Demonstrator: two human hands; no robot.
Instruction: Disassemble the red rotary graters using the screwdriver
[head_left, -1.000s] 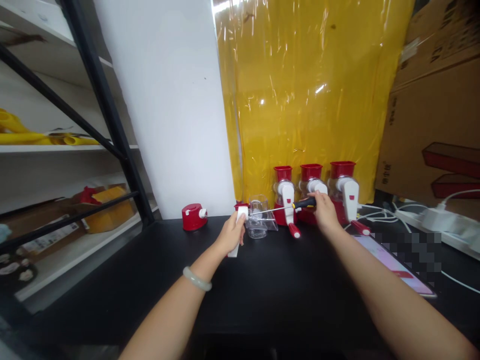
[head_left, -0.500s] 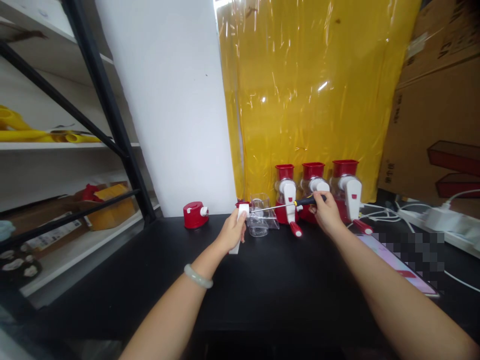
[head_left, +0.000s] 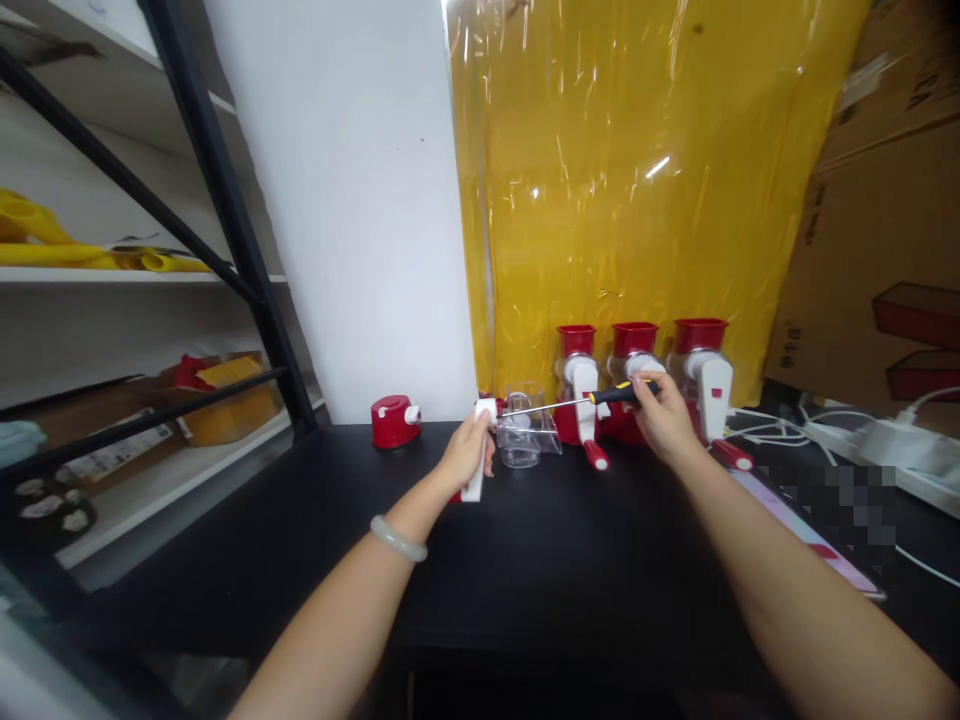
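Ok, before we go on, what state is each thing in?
Left hand: closed around the white crank piece.
White crank piece: held upright, slightly tilted.
Right hand: gripping the screwdriver.
Screwdriver: nearly level, tip at or near the crank piece.
Clear housing: beside the crank piece.
Red base: standing apart.
Three grinders: upright, in a row.
Tablet: flat, screen lit.

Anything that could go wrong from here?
1. The screwdriver in the right hand points toward the left hand; a slip might jab it.
2. The white part is held up in one hand, so it could twist under force.
3. The screwdriver's shaft crosses the clear housing in view; a stray move might knock that.
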